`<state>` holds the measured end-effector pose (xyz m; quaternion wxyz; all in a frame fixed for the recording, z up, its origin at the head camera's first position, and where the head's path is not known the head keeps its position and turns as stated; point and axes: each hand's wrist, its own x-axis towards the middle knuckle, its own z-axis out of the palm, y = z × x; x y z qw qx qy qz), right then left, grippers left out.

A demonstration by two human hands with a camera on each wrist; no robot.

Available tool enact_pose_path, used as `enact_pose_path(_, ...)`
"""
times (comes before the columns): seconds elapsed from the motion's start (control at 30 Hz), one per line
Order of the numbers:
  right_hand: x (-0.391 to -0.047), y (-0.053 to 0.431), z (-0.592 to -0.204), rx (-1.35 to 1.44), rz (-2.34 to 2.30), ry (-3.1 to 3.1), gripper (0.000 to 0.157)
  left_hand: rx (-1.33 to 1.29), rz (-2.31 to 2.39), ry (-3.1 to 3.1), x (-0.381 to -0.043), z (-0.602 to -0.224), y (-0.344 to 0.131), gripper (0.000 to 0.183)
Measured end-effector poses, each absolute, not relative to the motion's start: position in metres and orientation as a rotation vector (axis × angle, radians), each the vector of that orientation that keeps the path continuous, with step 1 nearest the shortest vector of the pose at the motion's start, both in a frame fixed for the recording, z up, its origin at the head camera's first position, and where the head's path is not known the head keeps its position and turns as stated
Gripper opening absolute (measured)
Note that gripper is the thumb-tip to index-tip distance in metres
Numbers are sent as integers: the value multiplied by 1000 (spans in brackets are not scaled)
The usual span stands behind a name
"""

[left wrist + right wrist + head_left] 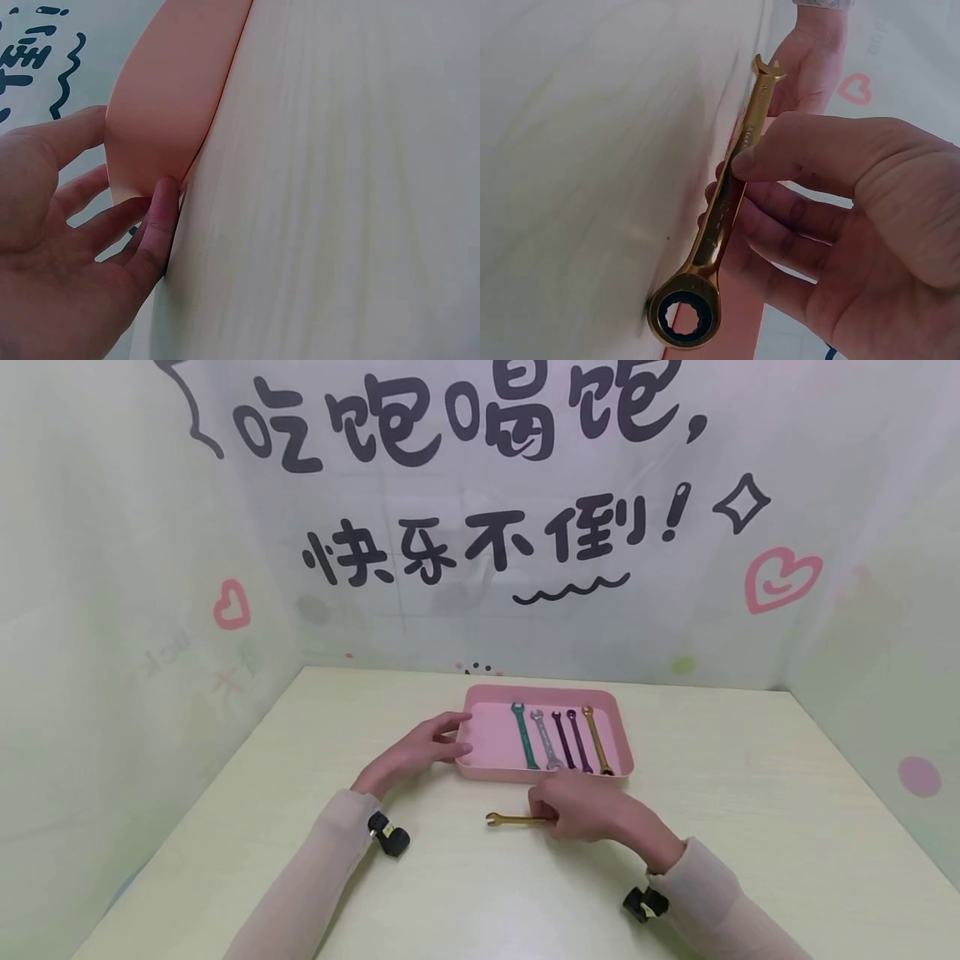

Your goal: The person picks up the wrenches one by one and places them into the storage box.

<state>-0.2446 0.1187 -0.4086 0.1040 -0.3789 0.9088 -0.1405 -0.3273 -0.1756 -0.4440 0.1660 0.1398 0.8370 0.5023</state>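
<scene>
My right hand (581, 806) pinches a gold combination wrench (724, 202) between thumb and fingers, close over the table in front of the tray. Its open-jaw end points left in the head view, and its ratcheting ring end shows in the right wrist view. My left hand (420, 747) touches the left end of the pink tray (468, 693), fingers spread along the outer wall in the left wrist view. Inside the tray lie a green wrench (526, 737), a silver wrench (547, 739), two dark purple wrenches (564, 741) and another gold wrench (597, 741), roughly side by side.
The pale wood-grain table (442, 893) runs back to a white curtain (420, 627) with printed black characters and pink hearts. More curtain hangs at both sides. Each wrist carries a small black camera (388, 835).
</scene>
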Motion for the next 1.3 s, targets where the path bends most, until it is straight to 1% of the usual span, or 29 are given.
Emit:
enact_pose_path(0.23,-247,118,-402,-1174,-470,2730,14,389,1420,2392,-328,-443,-176,70)
enact_pose_path(0.87,-260,118,-376,-1233,-633,2803,13,371,1449,2375,-327,-445,-179,70)
enact_pose_path(0.97,-265,116,-371,-1204,-691,2817,12,364,1456,2375,-327,-445,-179,69)
enact_pose_path(1.3,-287,112,-351,-1012,-941,2841,14,380,1445,2373,-326,-442,-175,68)
